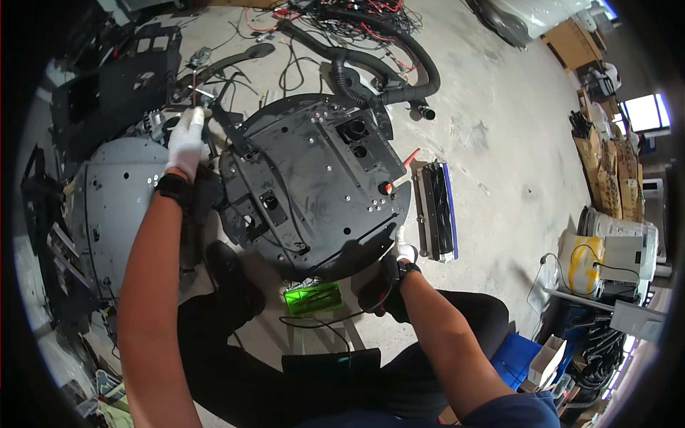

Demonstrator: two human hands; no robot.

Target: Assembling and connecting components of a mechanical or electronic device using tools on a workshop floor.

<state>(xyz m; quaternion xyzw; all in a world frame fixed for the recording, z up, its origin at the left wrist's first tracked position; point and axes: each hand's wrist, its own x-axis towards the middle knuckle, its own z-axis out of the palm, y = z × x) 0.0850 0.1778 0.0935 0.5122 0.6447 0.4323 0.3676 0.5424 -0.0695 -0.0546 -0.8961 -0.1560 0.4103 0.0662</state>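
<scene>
A round dark grey metal base plate [314,171] with holes, screws and brackets lies on the floor between my feet. My left hand [187,139], in a white glove, is raised past its left edge. Its fingers are pressed together at the lower end of a thin metal rod-like tool [195,84]; the exact grip is small and partly hidden. At the plate's lower right rim is my right hand [404,246], also gloved, with a finger stretched out along the edge and the other fingers mostly hidden. Nothing shows in it.
A second round grey base [121,207] stands at the left. A red-handled tool [411,158] rests at the plate's right edge, beside a long black brush-like unit [435,210]. Black hoses [421,64] and cables lie beyond. A green tray [314,299] sits near my feet.
</scene>
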